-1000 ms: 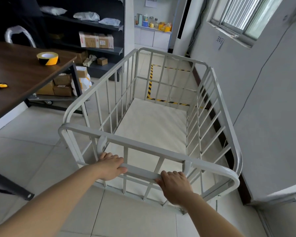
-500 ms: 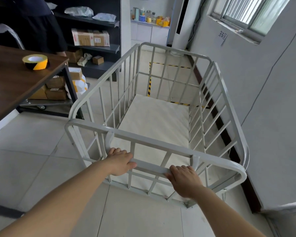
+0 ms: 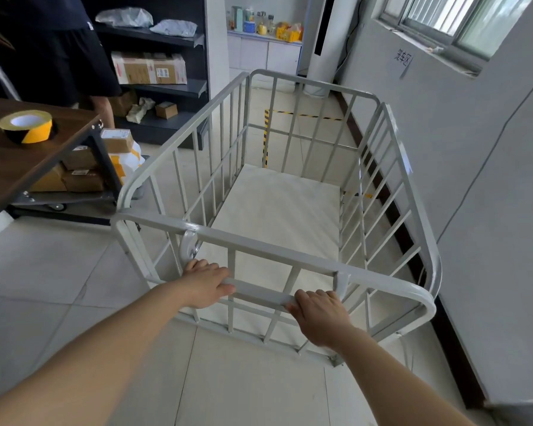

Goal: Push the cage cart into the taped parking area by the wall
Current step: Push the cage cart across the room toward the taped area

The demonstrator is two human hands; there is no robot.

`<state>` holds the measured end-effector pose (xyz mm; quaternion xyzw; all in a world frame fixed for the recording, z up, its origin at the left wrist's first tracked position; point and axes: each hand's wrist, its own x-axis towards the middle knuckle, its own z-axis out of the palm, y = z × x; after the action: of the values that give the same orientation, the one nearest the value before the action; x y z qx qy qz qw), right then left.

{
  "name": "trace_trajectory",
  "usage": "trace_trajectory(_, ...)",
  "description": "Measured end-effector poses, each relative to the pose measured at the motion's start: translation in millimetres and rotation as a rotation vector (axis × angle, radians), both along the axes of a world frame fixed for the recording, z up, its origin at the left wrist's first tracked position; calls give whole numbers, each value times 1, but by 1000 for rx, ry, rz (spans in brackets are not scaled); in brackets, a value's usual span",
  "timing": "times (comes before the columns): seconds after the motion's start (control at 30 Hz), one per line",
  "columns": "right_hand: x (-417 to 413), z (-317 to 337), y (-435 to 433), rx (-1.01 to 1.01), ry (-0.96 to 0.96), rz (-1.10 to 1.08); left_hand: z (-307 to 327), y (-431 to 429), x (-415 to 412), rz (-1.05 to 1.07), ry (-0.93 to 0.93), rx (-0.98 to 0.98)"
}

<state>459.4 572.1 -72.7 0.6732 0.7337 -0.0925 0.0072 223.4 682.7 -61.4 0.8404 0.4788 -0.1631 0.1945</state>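
A grey-white cage cart (image 3: 277, 244) with barred sides and a pale flat deck fills the middle of the view, running alongside the right wall. My left hand (image 3: 205, 284) and my right hand (image 3: 319, 315) both grip its low handle bar (image 3: 260, 293) at the near end. Yellow-and-black floor tape (image 3: 302, 114) marks a rectangle on the tiles by the wall. The cart's far end stands over the near part of the rectangle, and its bars hide part of the tape.
The white wall (image 3: 486, 167) with a dark skirting runs close along the cart's right side. A dark table (image 3: 16, 161) with a roll of yellow-black tape (image 3: 25, 126) is at left, boxes (image 3: 83, 167) beneath it. A person (image 3: 59, 50) stands by dark shelves (image 3: 157, 78).
The cart has rolled forward toward the taped rectangle, with both hands still on the handle bar. The table has slid further left and back in view.
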Motion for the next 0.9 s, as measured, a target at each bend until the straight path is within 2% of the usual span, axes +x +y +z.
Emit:
trace_trajectory(0.4,31,2,113,-70,-77,2,-2,113,31,6,-23,-2)
trace_trajectory(0.9,67,6,246,-48,-49,-52,-3,255,74,-62,17,10)
